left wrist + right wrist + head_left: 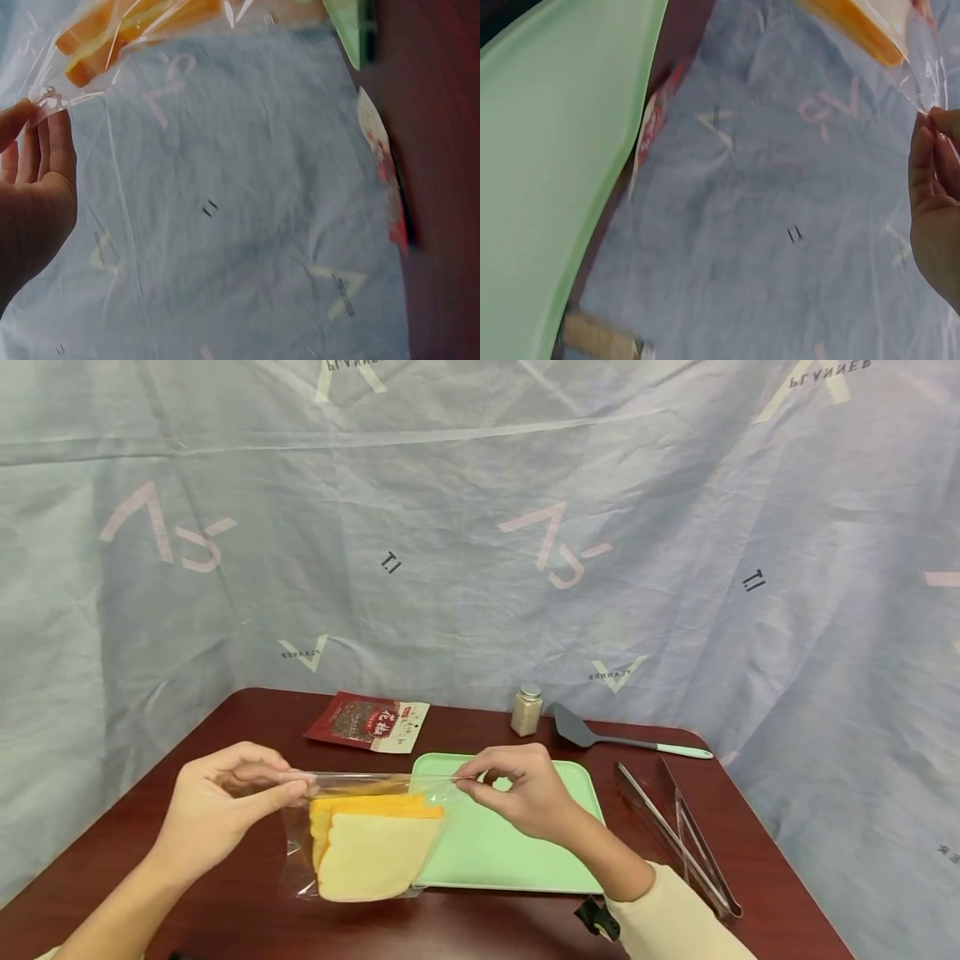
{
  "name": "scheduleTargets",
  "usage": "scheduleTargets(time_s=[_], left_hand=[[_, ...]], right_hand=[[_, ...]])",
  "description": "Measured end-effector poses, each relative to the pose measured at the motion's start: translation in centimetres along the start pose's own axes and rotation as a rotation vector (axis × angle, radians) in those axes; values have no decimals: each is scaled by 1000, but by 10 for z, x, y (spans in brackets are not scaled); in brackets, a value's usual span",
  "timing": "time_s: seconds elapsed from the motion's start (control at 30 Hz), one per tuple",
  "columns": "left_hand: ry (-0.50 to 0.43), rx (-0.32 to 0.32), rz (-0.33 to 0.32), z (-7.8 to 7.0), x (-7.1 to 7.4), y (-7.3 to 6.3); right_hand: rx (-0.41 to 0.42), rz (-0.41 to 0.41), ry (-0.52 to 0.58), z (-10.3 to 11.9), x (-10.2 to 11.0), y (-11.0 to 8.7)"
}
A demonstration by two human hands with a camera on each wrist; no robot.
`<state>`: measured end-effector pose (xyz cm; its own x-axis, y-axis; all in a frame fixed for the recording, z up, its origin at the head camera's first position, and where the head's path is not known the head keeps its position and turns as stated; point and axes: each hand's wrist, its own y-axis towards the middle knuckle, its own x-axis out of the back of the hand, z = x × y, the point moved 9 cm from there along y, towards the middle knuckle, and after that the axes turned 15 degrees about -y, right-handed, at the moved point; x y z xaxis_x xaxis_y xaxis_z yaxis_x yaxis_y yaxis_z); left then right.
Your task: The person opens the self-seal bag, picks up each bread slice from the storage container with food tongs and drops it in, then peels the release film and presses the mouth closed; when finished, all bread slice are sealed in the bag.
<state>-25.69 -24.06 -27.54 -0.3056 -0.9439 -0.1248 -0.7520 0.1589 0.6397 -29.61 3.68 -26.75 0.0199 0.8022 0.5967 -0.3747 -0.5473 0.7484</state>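
Between my two hands hangs a clear plastic bag [300,860] with slices of bread [378,856] inside, pale on the face and orange-yellow along the crust. My left hand [217,806] pinches the bag's top left corner between thumb and fingers. At the top right corner my right hand [525,789] pinches the film the same way. The bag's upper edge is drawn straight between them. In the left wrist view the orange crusts of the bread [127,34] show through the film. Behind the bag, and partly covered by it and my right hand, lies a light green tray [510,860].
A red and white spice packet [367,722] lies at the back left of the dark red table [255,718]. Farther right stand a small jar [527,710] with a grey lid and a spatula [577,728]. Metal tongs [697,843] lie right of the tray. A printed grey cloth [450,610] hangs behind.
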Motion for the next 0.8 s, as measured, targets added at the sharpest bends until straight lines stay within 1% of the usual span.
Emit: scheduleTargets(time_s=[0.07,0.17,0.2,0.23,0.3,0.37,0.43,0.5,0.6,0.7,0.8], left_hand=[[-14,5,-16,0,9,-2],[-80,7,-12,1,20,-4],[-101,4,-3,0,23,-5],[-94,10,-2,0,26,-6],[-121,9,23,-3,31,-7],[-91,36,23,-3,37,-7],[-56,79,2,-1,44,-7],[-28,135,-31,5,53,-6],[-11,216,-85,19,67,-3],[-35,277,-120,35,80,2],[-73,327,-150,54,94,7]], right_hand=[[-18,-7,48,-1,-9,5],[-43,-27,123,2,-17,12],[-52,-30,147,3,-20,14],[-64,-30,169,4,-22,16],[-95,-23,205,4,-28,19],[-132,-1,237,-2,-36,20],[-166,20,253,-10,-46,19],[-201,33,249,-22,-57,18],[-266,55,238,-41,-72,19],[-345,84,228,-62,-87,21],[-404,111,218,-82,-103,26]])
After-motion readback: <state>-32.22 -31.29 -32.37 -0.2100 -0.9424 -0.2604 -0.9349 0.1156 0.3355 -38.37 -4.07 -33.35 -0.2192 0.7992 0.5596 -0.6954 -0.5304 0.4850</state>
